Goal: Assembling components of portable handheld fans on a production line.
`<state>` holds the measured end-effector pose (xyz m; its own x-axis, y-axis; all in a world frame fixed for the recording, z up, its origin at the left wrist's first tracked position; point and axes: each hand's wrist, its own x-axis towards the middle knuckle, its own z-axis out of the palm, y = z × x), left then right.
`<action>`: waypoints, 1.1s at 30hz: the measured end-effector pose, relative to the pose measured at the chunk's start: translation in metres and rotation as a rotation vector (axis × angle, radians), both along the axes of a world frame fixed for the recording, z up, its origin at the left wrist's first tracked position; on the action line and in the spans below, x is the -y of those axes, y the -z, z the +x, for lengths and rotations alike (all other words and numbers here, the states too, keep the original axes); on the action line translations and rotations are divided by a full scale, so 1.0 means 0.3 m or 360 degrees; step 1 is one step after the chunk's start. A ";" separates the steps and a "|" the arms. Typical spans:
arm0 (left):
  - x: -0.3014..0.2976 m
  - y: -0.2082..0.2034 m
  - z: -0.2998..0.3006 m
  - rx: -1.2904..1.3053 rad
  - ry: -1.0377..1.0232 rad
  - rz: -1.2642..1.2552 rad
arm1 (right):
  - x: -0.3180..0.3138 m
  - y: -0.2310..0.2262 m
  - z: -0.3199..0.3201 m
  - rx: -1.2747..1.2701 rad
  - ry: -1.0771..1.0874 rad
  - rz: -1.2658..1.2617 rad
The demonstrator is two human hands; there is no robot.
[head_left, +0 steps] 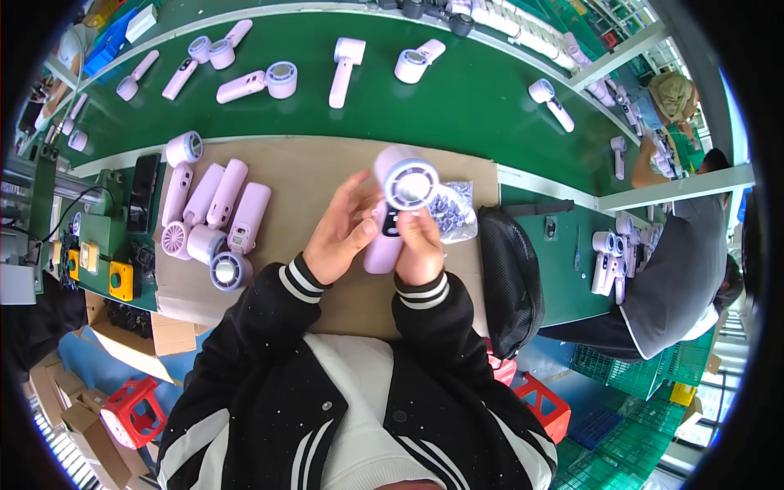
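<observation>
A pale purple handheld fan [381, 251] is held upright over the brown cardboard mat [335, 314], its round head at the top and a dark strip on its handle. My right hand [420, 251] is closed around the handle's right side, thumb near the dark strip. On the other side, my left hand [336, 237] is open, fingers apart and curved, its thumb tip by the handle's edge; whether it touches cannot be made out. Beside my right hand lies a clear plastic bag [454, 214] of small dark parts. Several similar fans [249, 216] lie on the mat's left.
Beyond the mat runs a green belt [327, 122] with scattered fans. A black mesh case [510, 278] lies right of the mat; a dark phone [144, 193] and yellow button box [122, 281] stand left. At right a person [682, 269] leans near more fans [608, 265].
</observation>
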<state>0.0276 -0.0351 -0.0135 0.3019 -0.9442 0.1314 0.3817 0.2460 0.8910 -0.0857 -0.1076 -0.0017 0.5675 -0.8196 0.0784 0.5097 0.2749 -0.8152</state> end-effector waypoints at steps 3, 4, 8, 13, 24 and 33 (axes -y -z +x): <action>-0.001 0.005 0.021 -0.0006 -0.0033 0.0047 | 0.077 -0.074 -0.031 0.0054 0.0088 0.0115; -0.007 0.005 0.022 0.0043 -0.0026 0.0103 | 0.124 -0.142 -0.040 0.0109 0.0132 0.0052; -0.025 0.013 0.009 0.0141 0.0038 0.0199 | 0.416 -0.281 -0.008 -0.0014 0.0288 -0.0311; 0.011 -0.018 0.032 0.0214 -0.0107 0.0076 | 0.425 -0.222 0.025 -0.0078 0.0029 -0.0360; -0.026 -0.070 0.078 0.0223 0.0362 -0.0034 | -0.071 -0.004 0.007 -0.0174 -0.0197 -0.0483; 0.039 -0.069 0.028 0.0279 0.0242 -0.0054 | 0.121 -0.081 -0.060 -0.0568 -0.0378 0.0040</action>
